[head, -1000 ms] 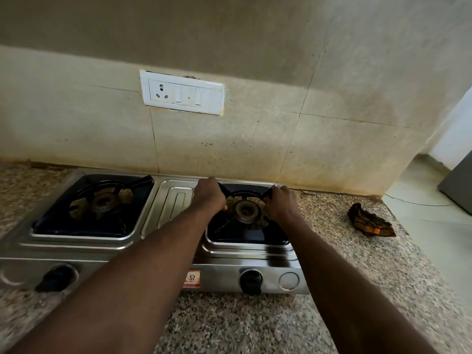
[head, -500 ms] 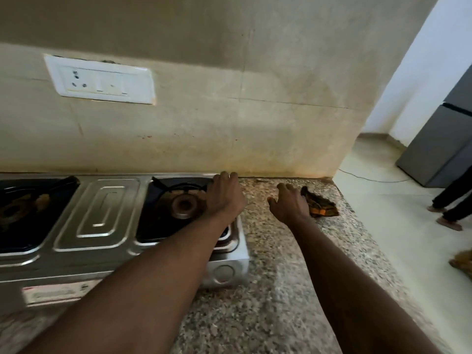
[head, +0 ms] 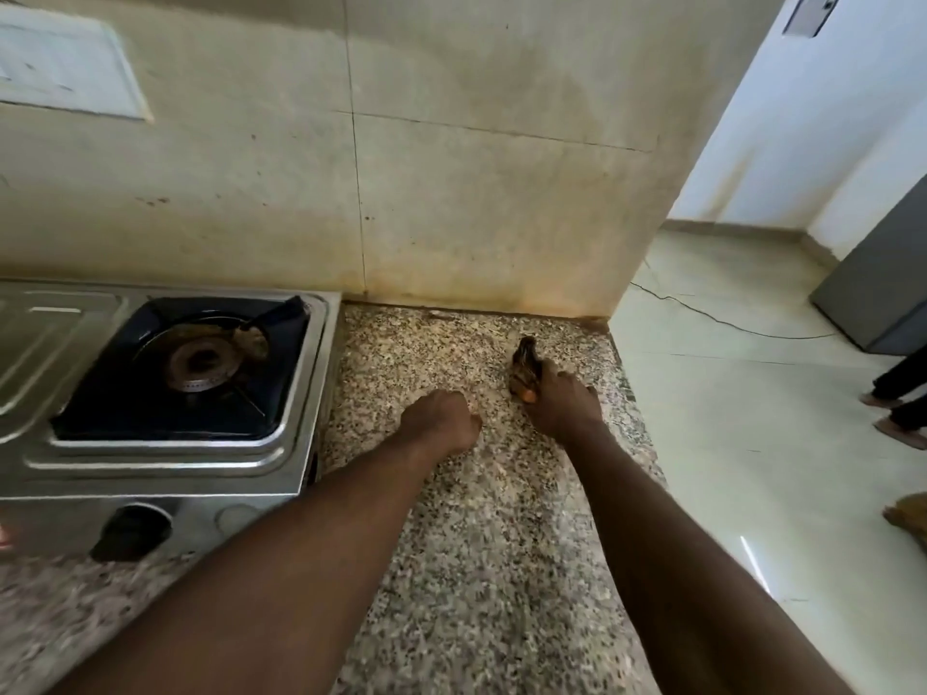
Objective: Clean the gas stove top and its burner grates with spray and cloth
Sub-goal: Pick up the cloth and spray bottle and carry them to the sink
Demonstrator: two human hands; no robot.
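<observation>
Left of the grip, stove (head: 165,461) and grate (head: 278,313) seemingly unwiped yet; right hand (head: 557,401) gripping cloth (head: 524,366), left hand (head: 441,423) curled, empty.

Stained beige tiled wall (head: 501,193); speckled granite counter (head: 476,569); pale glossy floor (head: 727,443); grey unit (head: 883,293).

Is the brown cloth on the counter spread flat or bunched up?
Bunched up: the cloth forms a crumpled lump on the granite counter, its near end gripped by the right hand.
</observation>
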